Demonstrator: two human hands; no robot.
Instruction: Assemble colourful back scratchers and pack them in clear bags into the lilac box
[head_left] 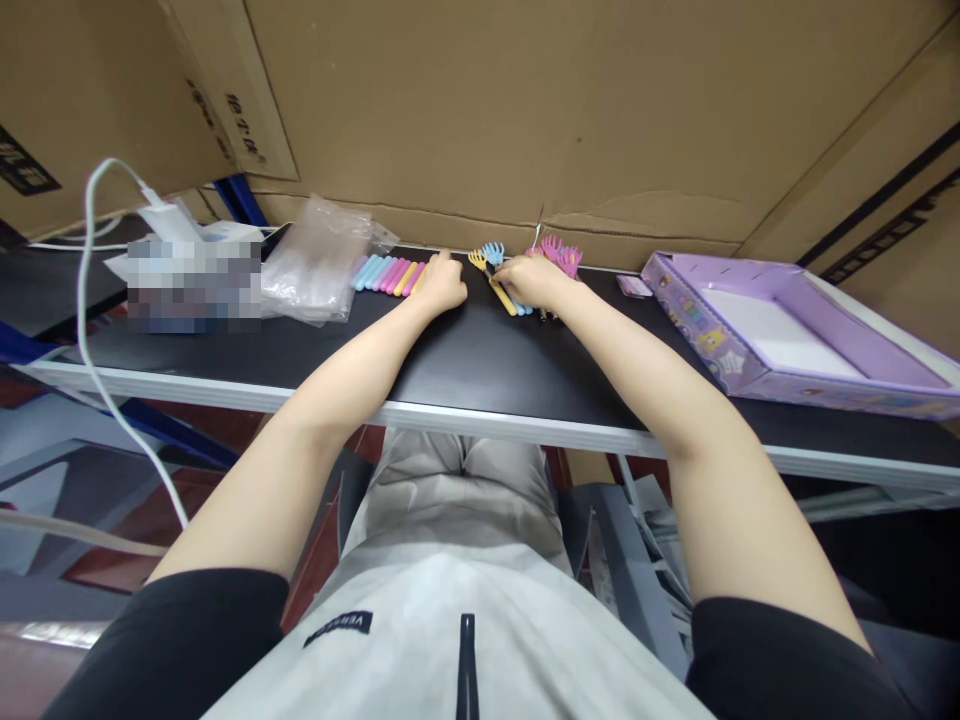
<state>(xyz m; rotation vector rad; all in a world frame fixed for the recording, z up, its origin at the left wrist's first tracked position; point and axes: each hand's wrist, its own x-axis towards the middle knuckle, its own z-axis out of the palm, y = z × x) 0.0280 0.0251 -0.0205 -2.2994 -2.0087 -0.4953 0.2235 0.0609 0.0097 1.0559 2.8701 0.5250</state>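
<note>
My left hand [444, 286] is closed, knuckles up, at the right end of a row of slim sticks [386, 276] in blue, purple, pink and yellow. Its fingertips are hidden, so I cannot make out what they hold. To the right, my right hand [531, 282] pinches at a yellow stick [503, 298] with a small hand-shaped claw head. A light blue claw head [493, 253] lies beside it. Several pink claw-headed sticks [561, 254] show behind the right hand, partly covered. A small dark piece shows at the right fingertips, too small to name.
A clear plastic bag stack [311, 265] lies left of the row. Further left, a white cable [84, 260] loops over the table edge. At right stand a small pink packet [634, 287] and an open purple box [757, 365]. A cardboard wall [487, 120] closes off the back.
</note>
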